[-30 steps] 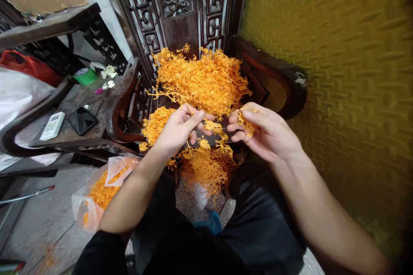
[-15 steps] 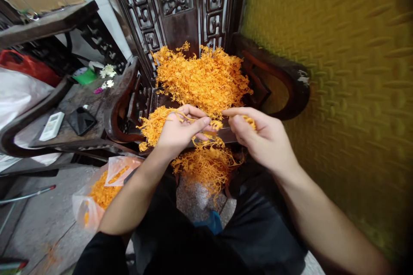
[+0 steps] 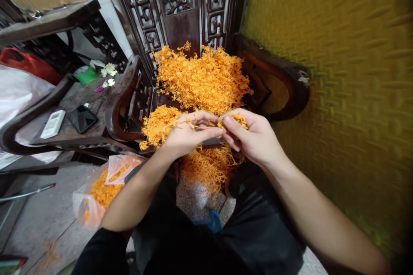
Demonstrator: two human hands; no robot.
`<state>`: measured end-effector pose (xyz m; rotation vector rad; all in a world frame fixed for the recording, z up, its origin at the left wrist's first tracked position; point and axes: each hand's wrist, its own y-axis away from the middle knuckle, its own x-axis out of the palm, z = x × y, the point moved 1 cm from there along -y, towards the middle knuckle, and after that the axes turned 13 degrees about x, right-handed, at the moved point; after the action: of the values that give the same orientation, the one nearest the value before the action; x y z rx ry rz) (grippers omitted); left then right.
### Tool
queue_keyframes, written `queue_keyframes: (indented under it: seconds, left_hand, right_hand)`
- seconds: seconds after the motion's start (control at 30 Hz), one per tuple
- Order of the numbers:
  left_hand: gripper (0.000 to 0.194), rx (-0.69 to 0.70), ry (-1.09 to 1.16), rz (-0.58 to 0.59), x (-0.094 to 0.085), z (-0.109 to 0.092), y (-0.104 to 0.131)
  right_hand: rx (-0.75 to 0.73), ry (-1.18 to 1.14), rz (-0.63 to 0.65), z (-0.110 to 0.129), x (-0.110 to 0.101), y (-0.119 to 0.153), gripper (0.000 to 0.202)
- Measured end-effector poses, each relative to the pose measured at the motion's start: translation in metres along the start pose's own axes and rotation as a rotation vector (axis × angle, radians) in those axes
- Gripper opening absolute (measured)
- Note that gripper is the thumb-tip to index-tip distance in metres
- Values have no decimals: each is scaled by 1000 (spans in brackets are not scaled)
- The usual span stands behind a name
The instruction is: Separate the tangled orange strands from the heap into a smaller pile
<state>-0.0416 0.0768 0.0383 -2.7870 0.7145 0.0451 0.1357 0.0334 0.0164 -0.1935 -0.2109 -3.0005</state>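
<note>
A big heap of orange plastic sprigs (image 3: 203,77) covers the seat of a dark carved wooden chair (image 3: 284,77). My left hand (image 3: 187,133) pinches a thin orange sprig (image 3: 196,125) over the seat's front edge. My right hand (image 3: 254,137) meets it fingertip to fingertip and cups a small clump of orange pieces (image 3: 240,119). A smaller orange pile (image 3: 158,122) lies just left of my left hand. More orange sprigs (image 3: 206,167) hang below both hands.
A clear plastic bag (image 3: 97,189) with orange pieces sits on the floor at lower left. A side table holds a black phone (image 3: 82,118), a white remote (image 3: 53,123) and small white flowers (image 3: 108,71). A yellow embossed wall (image 3: 338,73) stands close on the right.
My two hands have come together until the fingertips touch. The right hand moved left and slightly up with its clump; the left hand kept the sprig.
</note>
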Motion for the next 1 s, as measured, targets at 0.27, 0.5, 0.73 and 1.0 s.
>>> queue_keyframes:
  seconds: [0.27,0.5,0.73,1.0]
  left_hand:
    - [10,22,-163,-50,-12,1,2]
    - [16,95,-189,-177,-10,1,3]
    - [21,130,-137,-200,4,5,6]
    - [24,39,-34,-281,-17,0,5]
  right_hand:
    - [-234,-118,-385,8,-19,-7,26]
    - [-41,133,-160,6,-16,2,42]
    - [-175,488,-165,2,3,3,31]
    - [-152,-278,-341,13,-31,-6,34]
